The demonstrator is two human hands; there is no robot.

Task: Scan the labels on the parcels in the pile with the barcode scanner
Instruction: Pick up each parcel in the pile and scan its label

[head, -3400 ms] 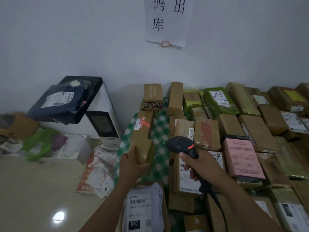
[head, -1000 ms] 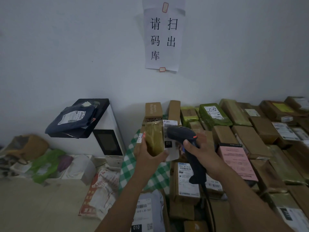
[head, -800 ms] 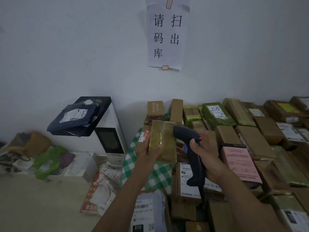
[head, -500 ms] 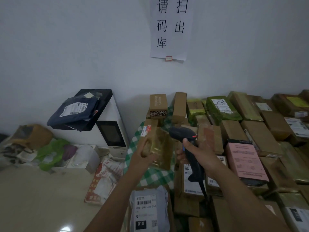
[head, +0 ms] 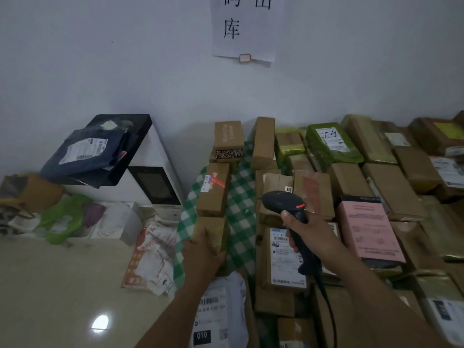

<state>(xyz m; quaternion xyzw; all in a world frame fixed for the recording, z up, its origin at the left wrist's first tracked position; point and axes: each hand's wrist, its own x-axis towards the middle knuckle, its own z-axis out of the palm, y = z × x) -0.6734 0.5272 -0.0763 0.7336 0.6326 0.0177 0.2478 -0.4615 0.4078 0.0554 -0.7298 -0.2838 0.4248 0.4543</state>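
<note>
In the head view, a small brown box (head: 213, 234) is gripped by the left hand (head: 200, 254) at the near left edge of the parcel pile (head: 351, 192). The fingers are wrapped over its near end, and the box is held low against the green checked cloth (head: 241, 197), just near of a taller brown box (head: 213, 194) marked with a white and red sticker. Whether the small box rests on the cloth or is held just above it cannot be told.

A black barcode scanner (head: 288, 209) is held by the right hand (head: 308, 232), the hand closed firmly round its handle. The scanner's head is raised above the parcels and pointed to the left and far, with a red mark visible on its side — its cable (head: 326, 297) is seen trailing down toward the near edge. Directly beneath it lies a brown parcel with a white printed label (head: 286, 254).

To the right, a pink box (head: 369, 227) is laid among many brown and green wrapped parcels, spread as far as the wall. Near the bottom, a grey mail bag (head: 221, 310) with a barcode label is seen between the forearms.

To the left, a white machine (head: 155, 179) with a dark screen is stood on the floor, and a dark blue bag (head: 90, 154) is laid on top of it. A paper sign (head: 246, 28) is fixed to the wall above the pile.
</note>
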